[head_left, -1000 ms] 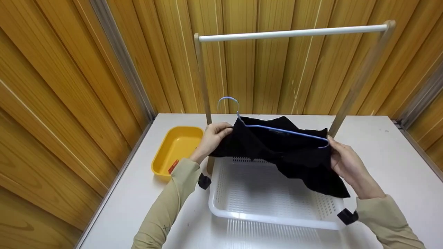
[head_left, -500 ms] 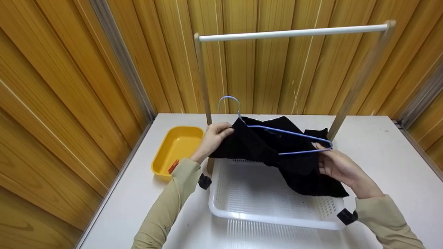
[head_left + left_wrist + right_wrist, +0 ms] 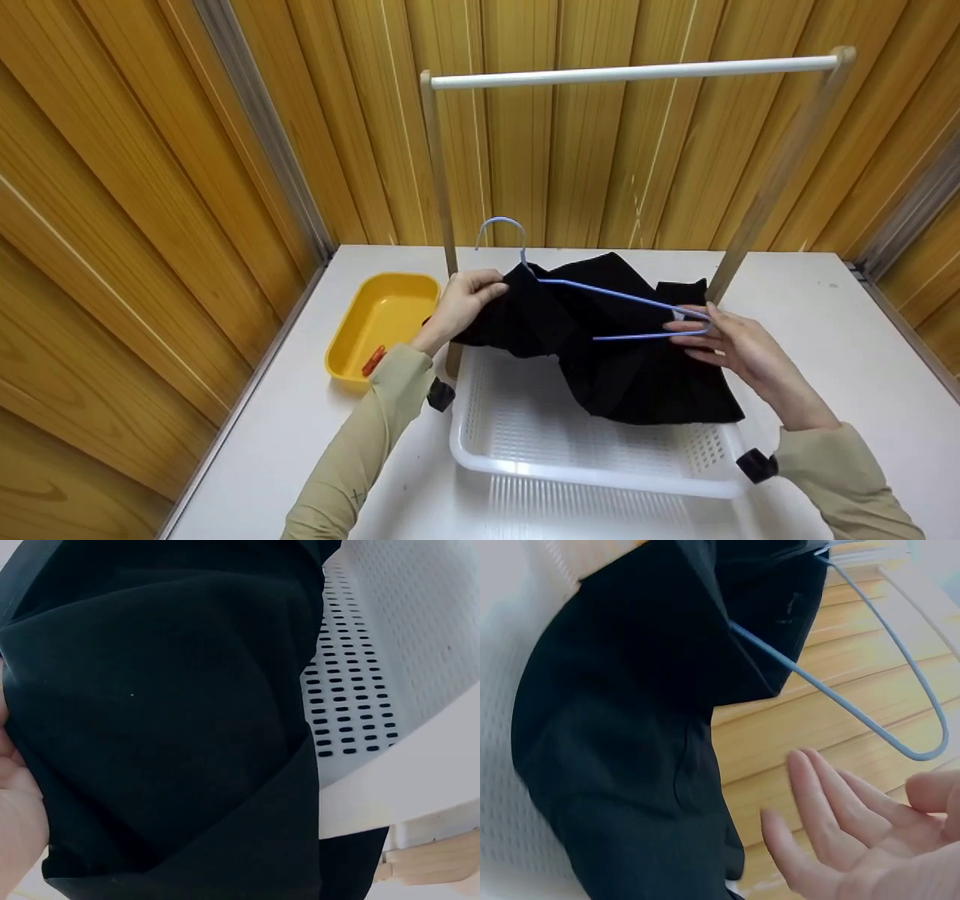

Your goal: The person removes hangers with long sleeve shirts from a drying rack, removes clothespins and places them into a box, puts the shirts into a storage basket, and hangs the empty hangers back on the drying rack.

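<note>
A black garment [image 3: 637,382] hangs in folds over the basket, with a faint pale mark inside its opening in the right wrist view. My left hand [image 3: 469,300] pinches its left part between thumb and fingers, close to the hanger's hook. The blue hanger [image 3: 611,291] runs partly inside the cloth, hook upward, and its right end is bare and sticks out. Around that bare end, my right hand [image 3: 739,341] is held with fingers spread and loosely bent. The right wrist view shows a gap between those fingers and the hanger [image 3: 847,705], with nothing in the hand.
Under the cloth stands a white perforated basket [image 3: 600,480]. A drying rack with a white bar [image 3: 637,73] and wooden posts rises behind. At left, a yellow tray [image 3: 341,352] holds red clothespins [image 3: 373,361]. Wood-panelled walls [image 3: 517,165] enclose the white table [image 3: 840,337].
The hanger's right end has come out of the garment, whose right part has dropped lower and leftward. My right hand has let go of the cloth. The left hand has barely moved.
</note>
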Available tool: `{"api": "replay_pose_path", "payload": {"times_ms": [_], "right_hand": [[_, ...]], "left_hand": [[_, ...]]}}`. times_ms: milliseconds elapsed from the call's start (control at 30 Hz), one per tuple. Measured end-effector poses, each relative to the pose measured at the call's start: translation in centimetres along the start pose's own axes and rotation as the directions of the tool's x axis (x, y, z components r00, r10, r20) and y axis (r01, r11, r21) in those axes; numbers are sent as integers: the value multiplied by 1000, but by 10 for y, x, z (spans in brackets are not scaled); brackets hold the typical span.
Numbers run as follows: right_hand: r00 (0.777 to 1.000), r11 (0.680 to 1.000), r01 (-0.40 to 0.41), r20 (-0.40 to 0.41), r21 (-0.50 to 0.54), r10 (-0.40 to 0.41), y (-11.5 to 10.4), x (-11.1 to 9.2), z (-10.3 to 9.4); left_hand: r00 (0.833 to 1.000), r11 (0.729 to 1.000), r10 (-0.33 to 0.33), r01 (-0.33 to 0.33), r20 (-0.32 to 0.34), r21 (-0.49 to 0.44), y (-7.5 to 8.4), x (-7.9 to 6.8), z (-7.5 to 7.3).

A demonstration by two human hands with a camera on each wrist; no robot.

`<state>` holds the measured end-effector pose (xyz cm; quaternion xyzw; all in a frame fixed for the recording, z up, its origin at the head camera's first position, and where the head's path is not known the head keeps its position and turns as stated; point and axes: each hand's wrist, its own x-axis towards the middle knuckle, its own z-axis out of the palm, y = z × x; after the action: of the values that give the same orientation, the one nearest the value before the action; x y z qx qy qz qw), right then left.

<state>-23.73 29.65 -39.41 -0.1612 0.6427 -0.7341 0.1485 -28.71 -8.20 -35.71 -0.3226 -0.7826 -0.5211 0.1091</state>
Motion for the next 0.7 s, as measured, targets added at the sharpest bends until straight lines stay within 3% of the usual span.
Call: {"api": "replay_pose_path", "payload": {"times_ms": [133,233,400,700], "right_hand": [[985,991,71,-152,-110,-87,-5,-2,4],[968,983,128,-199,-130,-153,-8,-2,7],[940,961,209,-235,-179,-248,-14,0,17],[909,879,221,-238,-423,-343,-22,7,40]], "left_hand": [[1000,1000,12,-12,16,29,-17,2,2],[999,998,19,-21,30,54,-24,2,3],[998,996,25,-30,57,84,-24,2,4],[991,990,4,-22,131,137,-18,5,11]]}}
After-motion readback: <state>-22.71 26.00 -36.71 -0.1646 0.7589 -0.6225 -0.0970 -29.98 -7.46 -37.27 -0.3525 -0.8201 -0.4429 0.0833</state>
